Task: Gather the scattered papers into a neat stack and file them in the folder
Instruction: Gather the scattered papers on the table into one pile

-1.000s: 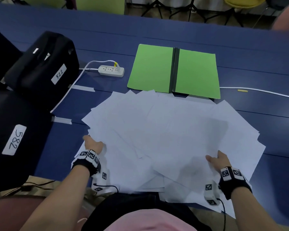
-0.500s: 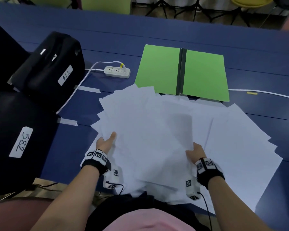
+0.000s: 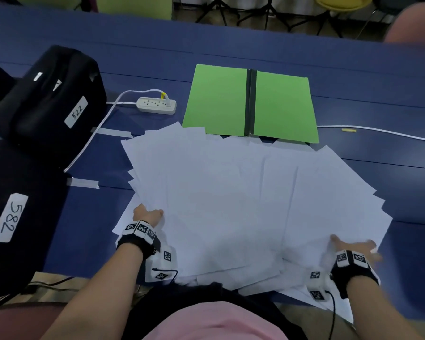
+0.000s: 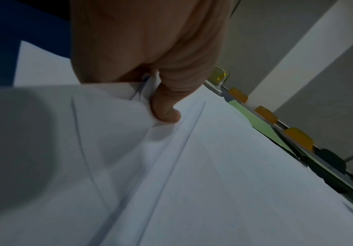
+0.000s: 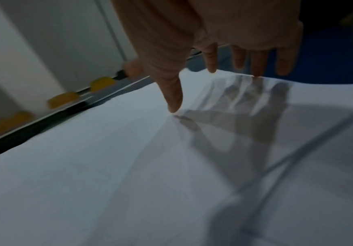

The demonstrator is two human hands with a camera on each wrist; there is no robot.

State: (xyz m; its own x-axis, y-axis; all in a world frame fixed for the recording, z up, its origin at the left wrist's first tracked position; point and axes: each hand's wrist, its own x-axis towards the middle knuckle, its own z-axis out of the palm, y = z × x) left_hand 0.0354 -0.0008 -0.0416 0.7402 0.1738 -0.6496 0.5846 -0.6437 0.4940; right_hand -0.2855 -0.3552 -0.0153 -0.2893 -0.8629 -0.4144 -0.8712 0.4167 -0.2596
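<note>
Papers (image 3: pixel 231 204) look thin, floppy, slippery; left hand (image 3: pixel 147 214) pinches their lower-left edge, right hand (image 3: pixel 353 246) lies spread flat.

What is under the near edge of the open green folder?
White papers run under the green folder along its near edge; corners show there. How far they reach beneath is hidden, as is the table under it.

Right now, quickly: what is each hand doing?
Left hand: pinching the left edge of the white paper sheets.
Right hand: open, fingers spread, thumb on the sheets' right side, gripping nothing.
</note>
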